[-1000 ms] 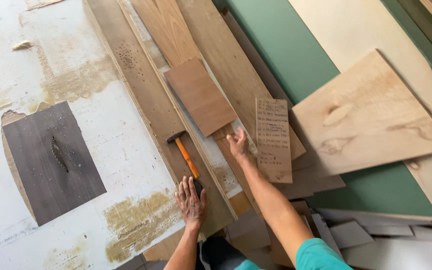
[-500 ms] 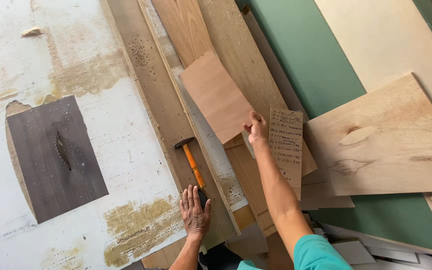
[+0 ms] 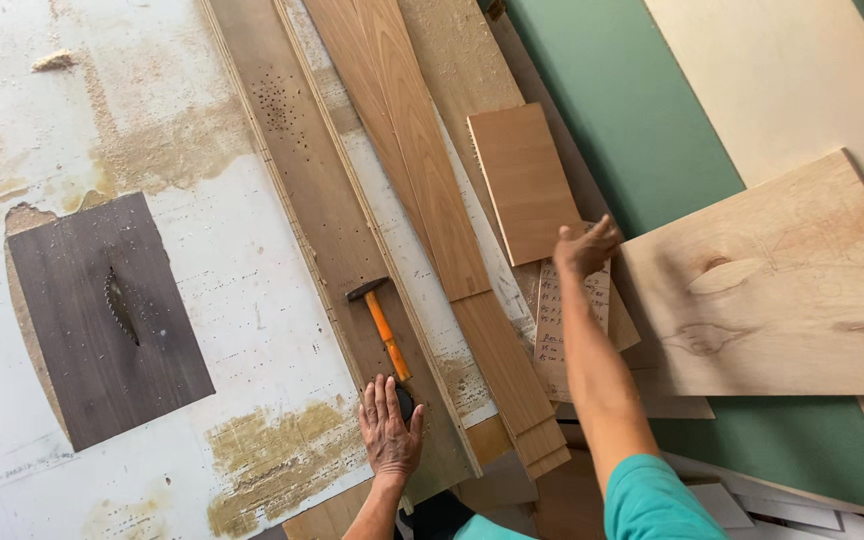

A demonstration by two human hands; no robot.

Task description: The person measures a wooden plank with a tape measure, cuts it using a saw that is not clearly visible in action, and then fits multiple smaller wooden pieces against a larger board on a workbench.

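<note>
A: Far left first. What's on the bench?

B: White, worn bench top (image 3: pixel 62 130), with a dark grey insert plate (image 3: pixel 102 320) set in it, and a saw blade (image 3: pixel 117 305) showing through a slot in the plate.

A: Next over?

B: A long plywood strip (image 3: pixel 302 180) running away up the bench. A hammer (image 3: pixel 380 325) with an orange handle lies on it, head pointing away.

A: Left hand?

B: Left hand (image 3: pixel 388 425) lies flat, palm down, fingers spread wide, over the butt end of the hammer handle. Resting on it, not gripping.

A: Then?

B: Long reddish veneered boards (image 3: pixel 422 170), stacked, just right of the strip.

A: Right hand?

B: Right hand (image 3: pixel 585 247), arm stretched out, is at the near corner of a small brown panel (image 3: pixel 524 180). Fingers curled at its edge; whether they pinch it, I cannot tell. Under the wrist, a pale board with pencil notes (image 3: pixel 552 330).

A: Far right?

B: A large light plywood sheet (image 3: pixel 782 280) lying over a green surface (image 3: pixel 632 110).
</note>
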